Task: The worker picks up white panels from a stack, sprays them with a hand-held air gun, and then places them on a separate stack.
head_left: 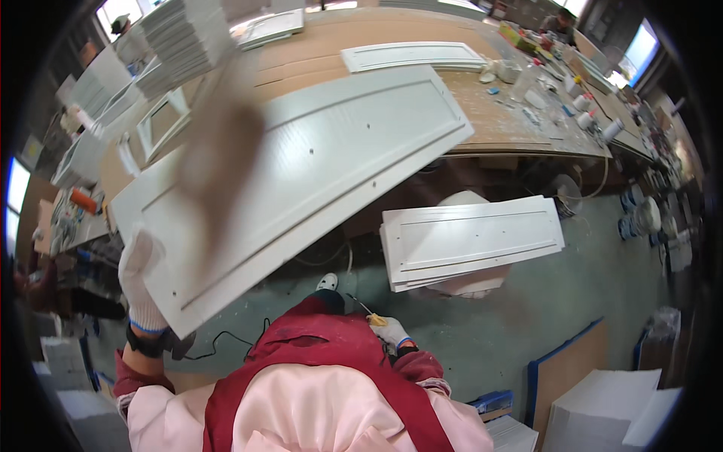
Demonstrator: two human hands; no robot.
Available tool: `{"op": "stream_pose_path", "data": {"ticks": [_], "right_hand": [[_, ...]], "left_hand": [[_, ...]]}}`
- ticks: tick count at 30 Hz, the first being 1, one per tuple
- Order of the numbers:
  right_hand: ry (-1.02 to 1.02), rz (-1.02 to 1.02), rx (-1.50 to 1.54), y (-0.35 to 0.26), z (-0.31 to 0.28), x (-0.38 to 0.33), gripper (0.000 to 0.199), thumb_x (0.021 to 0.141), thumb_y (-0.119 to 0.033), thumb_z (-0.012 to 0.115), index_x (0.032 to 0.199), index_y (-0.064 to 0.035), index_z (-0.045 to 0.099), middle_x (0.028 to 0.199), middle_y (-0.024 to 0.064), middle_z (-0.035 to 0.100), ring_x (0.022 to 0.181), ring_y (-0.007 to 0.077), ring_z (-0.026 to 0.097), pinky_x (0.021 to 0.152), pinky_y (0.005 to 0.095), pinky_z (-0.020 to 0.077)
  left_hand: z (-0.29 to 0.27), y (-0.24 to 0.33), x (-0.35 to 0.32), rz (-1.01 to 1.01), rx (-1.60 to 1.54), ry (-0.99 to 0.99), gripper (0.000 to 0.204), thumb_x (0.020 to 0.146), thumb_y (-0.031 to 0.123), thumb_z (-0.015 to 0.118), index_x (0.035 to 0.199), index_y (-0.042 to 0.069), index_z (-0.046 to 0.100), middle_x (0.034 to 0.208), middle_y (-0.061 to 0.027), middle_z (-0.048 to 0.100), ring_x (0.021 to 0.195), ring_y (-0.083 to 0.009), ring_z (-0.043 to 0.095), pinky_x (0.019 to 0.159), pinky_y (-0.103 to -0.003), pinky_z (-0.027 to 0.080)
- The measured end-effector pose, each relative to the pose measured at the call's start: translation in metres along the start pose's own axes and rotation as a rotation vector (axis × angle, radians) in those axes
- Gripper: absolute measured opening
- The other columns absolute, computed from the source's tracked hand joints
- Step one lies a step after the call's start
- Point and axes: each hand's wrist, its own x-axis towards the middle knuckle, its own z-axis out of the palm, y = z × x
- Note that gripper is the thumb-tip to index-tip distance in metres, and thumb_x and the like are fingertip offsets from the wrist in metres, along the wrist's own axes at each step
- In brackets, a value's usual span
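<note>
My left hand (pixel 141 275), in a white glove, grips the near left end of a large white framed panel (pixel 331 151). That panel slants across the front of the workbench, its far part over the table top; small dark holes dot its face. Low beside my apron, my gloved right hand (pixel 392 331) is closed round a yellow-handled tool (pixel 376 320) with a thin shaft, maybe a screwdriver. A brown blur (pixel 222 166) crosses the panel's left half; I cannot tell what it is.
Smaller white panels (pixel 474 235) lie stacked on a support to the right. Another panel (pixel 410 55) sits on the cardboard-topped workbench (pixel 331 38), near bottles (pixel 527 79). Tall panel stacks (pixel 177 38) stand back left. Boards (pixel 565 369) lean lower right; a black cable (pixel 218 343) lies on the floor.
</note>
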Motion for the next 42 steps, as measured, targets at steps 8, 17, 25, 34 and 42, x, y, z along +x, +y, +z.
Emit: {"op": "stream_pose_path", "data": {"ticks": [8, 17, 25, 34, 42], "right_hand": [[0.292, -0.096, 0.31, 0.042, -0.018, 0.018, 0.032, 0.08, -0.013, 0.069, 0.109, -0.0002, 0.063, 0.105, 0.0059, 0.065, 0.092, 0.0136, 0.061, 0.083, 0.0268, 0.0472], [0.561, 0.174, 0.161, -0.009, 0.038, 0.028, 0.041, 0.072, -0.031, 0.076, 0.099, -0.0017, 0.065, 0.086, 0.0071, 0.067, 0.072, 0.0165, 0.061, 0.065, 0.0322, 0.0485], [0.688, 0.633, 0.037, -0.104, 0.078, 0.015, 0.056, 0.068, -0.048, 0.074, 0.096, 0.0002, 0.067, 0.08, 0.0122, 0.067, 0.072, 0.0195, 0.064, 0.063, 0.0344, 0.0493], [0.487, 0.623, 0.245, -0.115, 0.066, 0.037, 0.041, 0.078, -0.045, 0.066, 0.1, -0.0104, 0.067, 0.072, 0.0079, 0.064, 0.05, 0.0155, 0.053, 0.047, 0.0285, 0.0414], [0.369, 0.476, 0.235, -0.065, 0.057, 0.054, 0.04, 0.079, -0.041, 0.065, 0.102, -0.0086, 0.065, 0.077, 0.0081, 0.065, 0.065, 0.0186, 0.054, 0.056, 0.0321, 0.0435]], "left_hand": [[0.073, -0.109, 0.267, 0.08, -0.127, -0.412, 0.037, 0.093, 0.029, 0.05, 0.116, 0.0, 0.051, 0.107, -0.0139, 0.062, 0.094, -0.0264, 0.063, 0.084, -0.039, 0.052], [0.157, -0.247, 0.565, -0.027, -0.424, -0.501, 0.034, 0.089, 0.017, 0.058, 0.115, -0.002, 0.049, 0.105, -0.0161, 0.06, 0.091, -0.0293, 0.063, 0.08, -0.043, 0.054], [0.218, -0.265, 0.633, -0.409, -0.301, -0.214, 0.031, 0.087, 0.015, 0.061, 0.113, 0.0, 0.05, 0.104, -0.0144, 0.06, 0.091, -0.0289, 0.063, 0.083, -0.041, 0.054], [0.147, -0.271, 0.673, 0.368, 1.334, -0.138, 0.071, 0.072, 0.037, 0.07, 0.125, -0.001, 0.043, 0.126, -0.0168, 0.046, 0.118, -0.0329, 0.044, 0.095, -0.041, 0.04], [0.141, -0.337, 0.671, 0.613, 1.919, -0.473, 0.077, 0.074, 0.042, 0.065, 0.14, 0.018, 0.034, 0.146, -0.0095, 0.029, 0.135, -0.034, 0.023, 0.102, -0.062, 0.025]]}}
